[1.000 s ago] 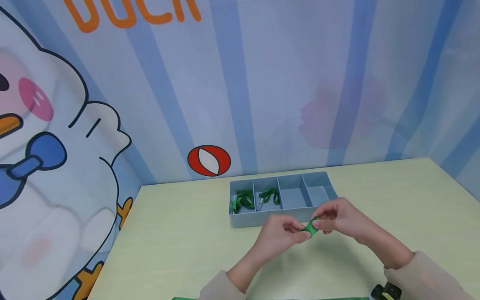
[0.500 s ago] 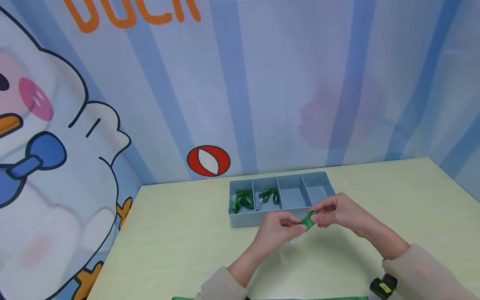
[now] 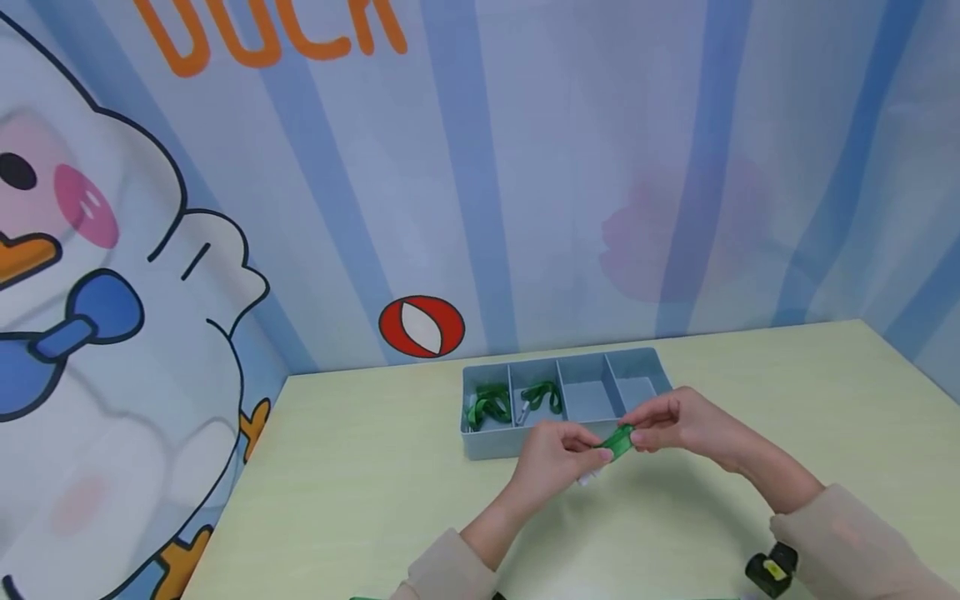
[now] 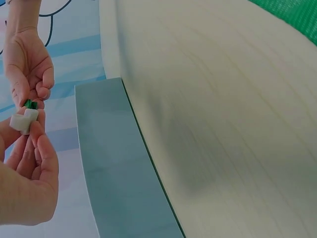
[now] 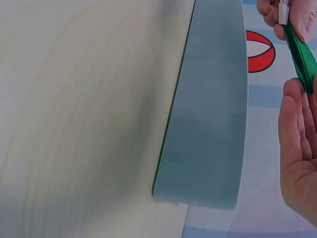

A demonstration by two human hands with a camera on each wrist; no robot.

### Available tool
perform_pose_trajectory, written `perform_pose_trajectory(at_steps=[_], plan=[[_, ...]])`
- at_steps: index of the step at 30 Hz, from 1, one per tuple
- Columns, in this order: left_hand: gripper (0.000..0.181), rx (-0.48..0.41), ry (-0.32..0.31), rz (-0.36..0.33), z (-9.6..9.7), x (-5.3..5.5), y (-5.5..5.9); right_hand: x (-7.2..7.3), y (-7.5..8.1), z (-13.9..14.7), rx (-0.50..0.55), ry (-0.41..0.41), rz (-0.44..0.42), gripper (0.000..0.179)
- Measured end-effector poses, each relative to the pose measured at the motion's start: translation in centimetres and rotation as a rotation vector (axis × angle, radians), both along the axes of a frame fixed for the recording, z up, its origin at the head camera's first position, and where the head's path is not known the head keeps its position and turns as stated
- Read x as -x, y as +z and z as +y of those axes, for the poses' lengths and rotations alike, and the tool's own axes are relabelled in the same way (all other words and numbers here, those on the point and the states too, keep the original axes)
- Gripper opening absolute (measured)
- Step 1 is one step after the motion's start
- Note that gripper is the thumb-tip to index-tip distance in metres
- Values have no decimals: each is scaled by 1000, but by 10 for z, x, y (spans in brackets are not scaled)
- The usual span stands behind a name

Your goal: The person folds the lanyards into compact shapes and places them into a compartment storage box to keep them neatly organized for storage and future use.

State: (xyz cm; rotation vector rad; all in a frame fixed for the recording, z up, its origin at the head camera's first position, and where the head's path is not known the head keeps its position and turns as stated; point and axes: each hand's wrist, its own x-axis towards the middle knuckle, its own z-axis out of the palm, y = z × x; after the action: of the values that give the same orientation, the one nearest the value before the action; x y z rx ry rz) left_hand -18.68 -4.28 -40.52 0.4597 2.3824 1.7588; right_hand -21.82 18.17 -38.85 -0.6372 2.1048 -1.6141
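Both hands hold a short folded green lanyard (image 3: 618,442) in front of the tray. My left hand (image 3: 551,462) pinches its lower left end between thumb and fingers. Below that thumb a white end piece (image 3: 588,478) sticks out; the left wrist view shows this white piece (image 4: 24,120) close up. At the upper right end, my right hand (image 3: 686,427) pinches the band with thumb and fingertips. In the right wrist view the green band (image 5: 301,57) stretches lengthwise between the two hands.
A grey-blue tray (image 3: 498,447) with several compartments stands near the table's back edge. Folded green lanyards (image 3: 490,406) lie in its leftmost compartment, and another green lanyard (image 3: 543,395) with a pale clip lies in the second. Green material (image 4: 297,17) shows at the table's near edge.
Both hands have risen slightly with the lanyard, and the band looks straighter between them. The white end piece has come into view below the left hand. The head view has shifted slightly.
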Motion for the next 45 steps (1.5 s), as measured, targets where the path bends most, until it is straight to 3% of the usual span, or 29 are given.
perform_pose_trajectory(at_steps=[5, 12, 15, 18, 21, 29, 37, 45], plan=[[12, 3, 13, 3, 0, 4, -1, 6, -4, 7, -4, -120, 30, 41], [13, 11, 48, 19, -1, 10, -4, 22, -6, 16, -130, -452, 113, 37], [13, 13, 54, 44, -2, 13, -5, 29, -10, 19, -209, -543, 140, 36], [13, 39, 67, 85, -1, 17, -6, 35, -17, 21, -285, -566, 128, 41], [13, 60, 87, 110, 0, 21, -5, 40, -22, 22, -320, -579, 57, 46], [14, 75, 138, 178, 6, 40, 7, 45, -21, 28, -201, -572, -186, 44], [8, 274, 218, 259, 6, 61, 7, 46, -22, 17, -209, -546, -198, 41], [12, 410, 242, 310, 17, 81, 2, 51, -16, 22, -231, -553, -233, 45]])
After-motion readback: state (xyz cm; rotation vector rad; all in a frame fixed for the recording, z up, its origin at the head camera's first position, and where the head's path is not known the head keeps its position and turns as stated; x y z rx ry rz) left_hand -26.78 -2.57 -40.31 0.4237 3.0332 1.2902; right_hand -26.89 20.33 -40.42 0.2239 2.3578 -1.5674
